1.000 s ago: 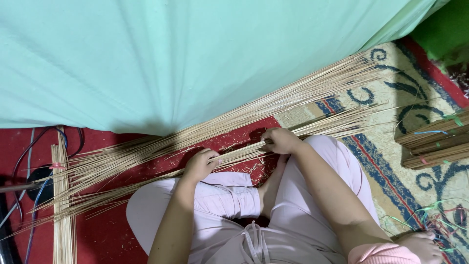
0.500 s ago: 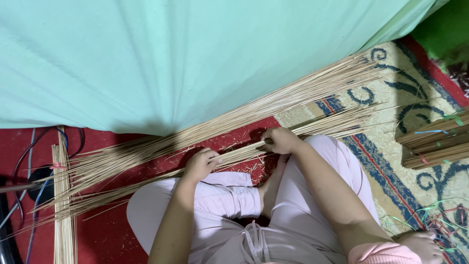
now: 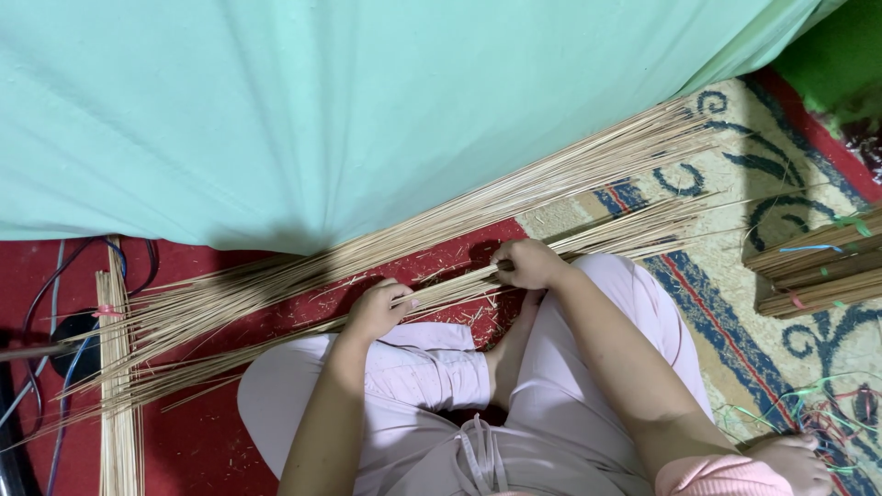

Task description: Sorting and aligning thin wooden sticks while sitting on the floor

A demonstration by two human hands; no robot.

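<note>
Both hands are on the near bundle of thin pale bamboo sticks (image 3: 441,289) lying across the red mat (image 3: 230,441): left hand (image 3: 378,310) curled around it, right hand (image 3: 528,264) pinching further right. Best keep the grips apart and the sticks level. Nothing has shifted from half a second ago.

Seated cross-legged, the person reaches both bare arms forward over the knees: left hand (image 3: 378,310) curled with fingers folded under, right hand (image 3: 528,264) closed in a loose fist, wrists slightly bent.
</note>
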